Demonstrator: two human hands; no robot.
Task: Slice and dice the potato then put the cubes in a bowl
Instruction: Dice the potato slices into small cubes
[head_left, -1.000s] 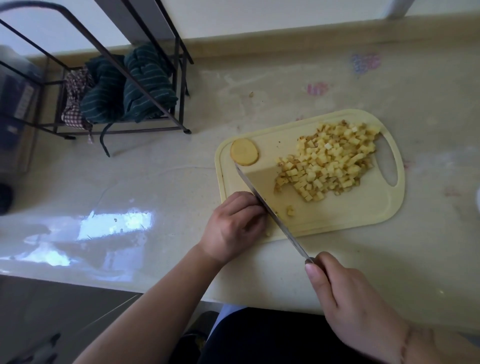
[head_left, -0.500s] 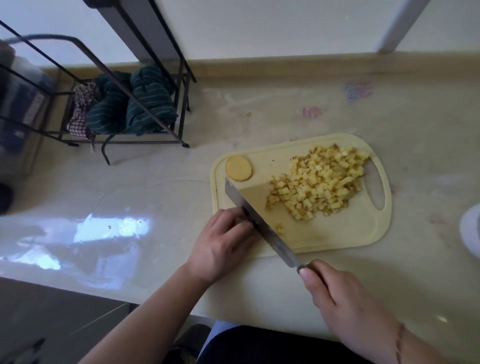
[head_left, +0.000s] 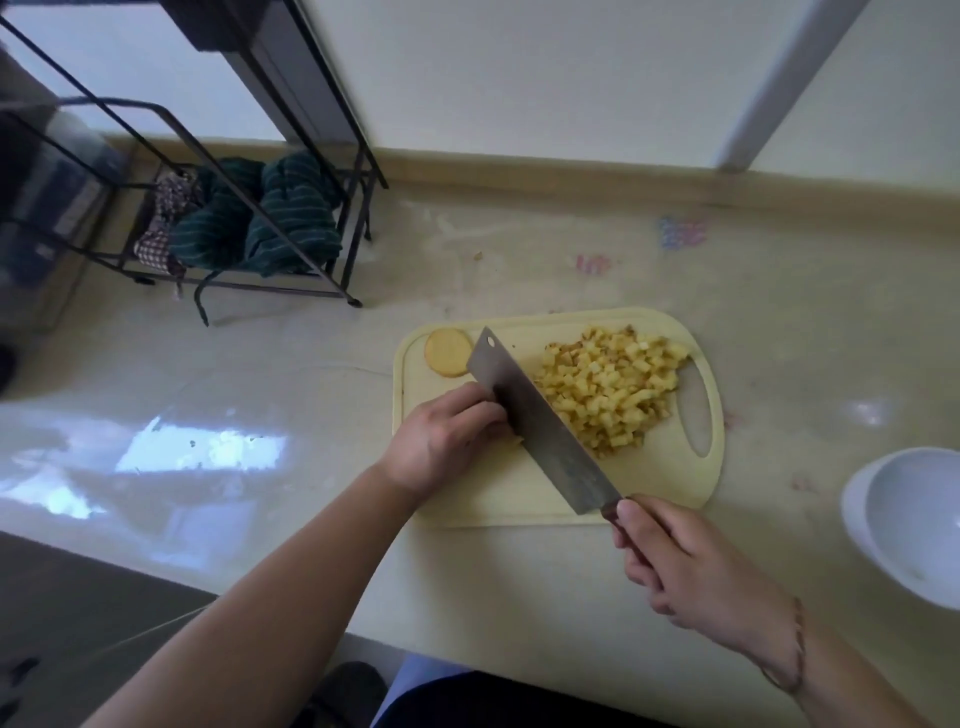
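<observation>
A pale yellow cutting board (head_left: 670, 478) lies on the counter with a heap of diced potato cubes (head_left: 608, 389) on its right half. A round potato slice (head_left: 448, 352) rests at its far left corner. My right hand (head_left: 691, 577) grips the handle of a cleaver (head_left: 535, 421), whose broad blade lies tilted across the board, left of the heap. My left hand (head_left: 441, 441) is curled against the blade's left side, fingertips pressed to it; what is under them is hidden. A white bowl (head_left: 906, 525) sits at the right edge.
A black wire rack (head_left: 223, 171) holding green striped cloths (head_left: 260, 223) stands at the back left against the wall. The counter's front edge runs just below my forearms. Faint coloured marks dot the counter behind the board.
The cleaver blade has tipped from edge-down to showing its flat side, and moved toward the cube heap. The camera view shifted, bringing the white bowl into sight at the right.
</observation>
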